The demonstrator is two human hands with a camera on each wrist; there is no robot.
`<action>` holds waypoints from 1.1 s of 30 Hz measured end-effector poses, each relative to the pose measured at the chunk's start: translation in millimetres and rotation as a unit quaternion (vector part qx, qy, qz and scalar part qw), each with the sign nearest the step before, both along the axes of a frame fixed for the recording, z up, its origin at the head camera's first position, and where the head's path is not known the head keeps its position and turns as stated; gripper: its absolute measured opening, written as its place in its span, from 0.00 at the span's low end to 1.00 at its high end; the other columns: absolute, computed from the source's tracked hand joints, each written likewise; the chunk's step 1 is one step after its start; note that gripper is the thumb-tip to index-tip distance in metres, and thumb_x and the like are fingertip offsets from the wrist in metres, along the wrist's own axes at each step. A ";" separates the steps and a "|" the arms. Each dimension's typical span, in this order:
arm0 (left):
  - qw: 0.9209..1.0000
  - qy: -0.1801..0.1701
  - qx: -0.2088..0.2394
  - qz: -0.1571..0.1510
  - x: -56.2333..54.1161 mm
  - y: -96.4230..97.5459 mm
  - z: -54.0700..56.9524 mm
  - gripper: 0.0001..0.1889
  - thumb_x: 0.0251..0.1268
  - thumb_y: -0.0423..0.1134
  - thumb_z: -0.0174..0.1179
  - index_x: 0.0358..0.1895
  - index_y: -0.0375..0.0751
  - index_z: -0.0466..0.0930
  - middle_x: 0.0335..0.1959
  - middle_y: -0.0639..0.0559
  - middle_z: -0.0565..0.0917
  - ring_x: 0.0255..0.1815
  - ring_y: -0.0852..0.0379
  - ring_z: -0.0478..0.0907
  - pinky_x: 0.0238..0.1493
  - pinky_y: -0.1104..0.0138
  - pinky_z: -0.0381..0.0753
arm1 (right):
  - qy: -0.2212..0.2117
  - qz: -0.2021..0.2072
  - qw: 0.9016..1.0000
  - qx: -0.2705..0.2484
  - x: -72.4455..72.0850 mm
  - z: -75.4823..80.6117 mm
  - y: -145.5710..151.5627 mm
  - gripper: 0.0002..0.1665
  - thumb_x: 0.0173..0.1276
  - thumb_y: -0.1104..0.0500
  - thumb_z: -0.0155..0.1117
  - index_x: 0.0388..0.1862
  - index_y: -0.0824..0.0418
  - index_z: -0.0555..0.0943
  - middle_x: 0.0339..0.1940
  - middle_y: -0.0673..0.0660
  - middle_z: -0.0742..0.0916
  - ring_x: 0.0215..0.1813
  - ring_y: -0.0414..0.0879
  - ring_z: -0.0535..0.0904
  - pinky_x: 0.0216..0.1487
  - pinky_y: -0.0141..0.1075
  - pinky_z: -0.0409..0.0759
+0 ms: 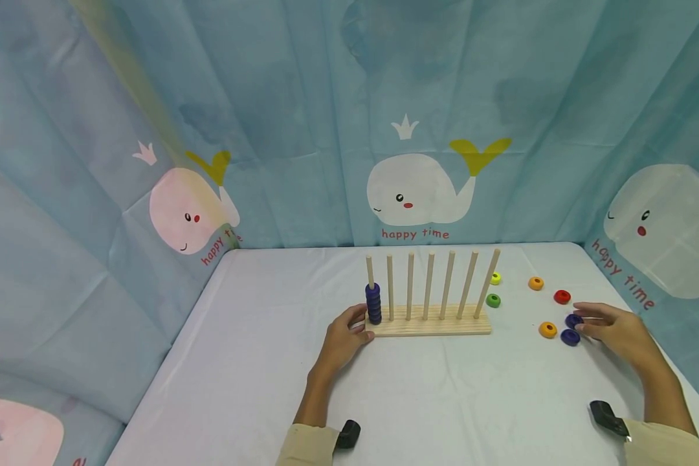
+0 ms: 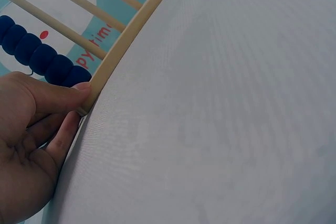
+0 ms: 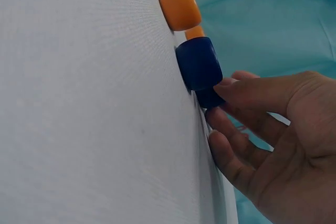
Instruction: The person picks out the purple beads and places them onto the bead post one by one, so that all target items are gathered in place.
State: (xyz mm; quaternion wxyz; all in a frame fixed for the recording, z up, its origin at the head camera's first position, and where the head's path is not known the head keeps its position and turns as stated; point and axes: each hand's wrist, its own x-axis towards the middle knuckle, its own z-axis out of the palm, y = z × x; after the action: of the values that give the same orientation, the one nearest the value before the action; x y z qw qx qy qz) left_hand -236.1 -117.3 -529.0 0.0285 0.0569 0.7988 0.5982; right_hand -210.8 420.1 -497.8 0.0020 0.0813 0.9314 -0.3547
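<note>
A wooden peg rack (image 1: 425, 329) with a row of upright pegs stands on the table. Its leftmost peg carries a stack of dark blue beads (image 1: 373, 304), which also show in the left wrist view. My left hand (image 1: 341, 336) grips the left end of the rack's base, thumb in front. At the right, my right hand (image 1: 620, 330) pinches a blue bead (image 1: 573, 321) between thumb and fingers; in the right wrist view that bead (image 3: 209, 98) is partly hidden. A second blue bead (image 1: 570, 337) lies just nearer to me, outside the grip.
Around the right hand lie an orange bead (image 1: 548, 330), a red bead (image 1: 562, 296) and another orange bead (image 1: 536, 283). Beside the rack's right end are a green bead (image 1: 493, 300) and a yellow bead (image 1: 495, 278). A whale-print curtain (image 1: 291, 194) hangs behind the white table (image 1: 239, 362).
</note>
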 end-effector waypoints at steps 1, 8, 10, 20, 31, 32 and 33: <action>1.000 -0.001 -0.001 0.000 0.1 0.1 0.1 0.33 0.65 0.27 0.69 0.75 0.40 0.74 0.72 0.40 0.79 0.73 0.45 0.77 0.70 0.67 0.83 | -0.001 0.002 1.000 0.000 -0.2 -0.1 -0.1 0.33 0.75 0.66 0.65 0.75 0.75 0.70 0.71 0.83 0.73 0.69 0.83 0.70 0.61 0.75 0.78; 1.000 0.002 0.007 0.002 -0.2 0.6 0.7 0.33 0.65 0.27 0.70 0.75 0.40 0.74 0.72 0.39 0.79 0.73 0.43 0.77 0.71 0.63 0.83 | -0.023 0.006 1.000 -0.007 -3.3 -2.0 1.2 0.33 0.74 0.66 0.65 0.75 0.76 0.70 0.71 0.83 0.73 0.70 0.82 0.69 0.63 0.76 0.76; 1.000 0.002 0.015 0.003 0.4 0.9 1.2 0.34 0.65 0.27 0.70 0.75 0.40 0.74 0.72 0.39 0.79 0.73 0.43 0.77 0.71 0.60 0.83 | -0.032 0.005 0.999 -0.012 -4.8 -3.3 3.4 0.34 0.76 0.62 0.65 0.76 0.75 0.69 0.73 0.83 0.72 0.72 0.83 0.66 0.63 0.77 0.75; 1.000 0.001 -0.001 -0.007 1.0 -1.0 1.5 0.33 0.66 0.28 0.69 0.75 0.41 0.74 0.71 0.40 0.79 0.72 0.43 0.79 0.68 0.67 0.84 | -0.021 -0.035 0.999 -0.017 -0.7 8.4 -4.6 0.41 0.81 0.42 0.61 0.77 0.70 0.69 0.74 0.83 0.69 0.75 0.85 0.59 0.63 0.84 0.67; 1.000 0.000 -0.001 -0.005 2.0 -1.2 1.2 0.33 0.66 0.28 0.69 0.75 0.41 0.74 0.71 0.39 0.79 0.71 0.43 0.79 0.68 0.66 0.85 | 0.030 -0.018 0.999 -0.024 1.7 39.3 -29.0 0.41 0.82 0.40 0.58 0.78 0.69 0.69 0.75 0.82 0.70 0.74 0.84 0.60 0.58 0.86 0.68; 1.000 -0.001 -0.001 -0.005 1.9 -1.2 1.2 0.33 0.67 0.29 0.69 0.75 0.42 0.74 0.71 0.39 0.79 0.71 0.43 0.79 0.68 0.66 0.85 | 0.039 -0.015 0.999 -0.021 2.1 41.8 -31.6 0.40 0.83 0.41 0.58 0.78 0.70 0.70 0.75 0.82 0.70 0.74 0.84 0.61 0.58 0.86 0.68; 1.000 -0.001 -0.002 -0.005 1.8 -1.2 1.3 0.33 0.67 0.29 0.69 0.75 0.42 0.74 0.71 0.39 0.79 0.71 0.43 0.79 0.68 0.67 0.85 | 0.044 -0.014 0.999 -0.020 2.5 44.1 -33.9 0.40 0.83 0.41 0.58 0.77 0.70 0.70 0.75 0.82 0.70 0.74 0.84 0.61 0.58 0.87 0.67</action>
State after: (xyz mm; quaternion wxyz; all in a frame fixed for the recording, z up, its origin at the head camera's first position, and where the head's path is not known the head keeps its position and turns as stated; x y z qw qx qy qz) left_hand -234.4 -118.5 -527.7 0.0327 0.0599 0.7994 0.5969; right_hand -208.3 386.1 -453.7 -0.0429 0.0787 0.9221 -0.3764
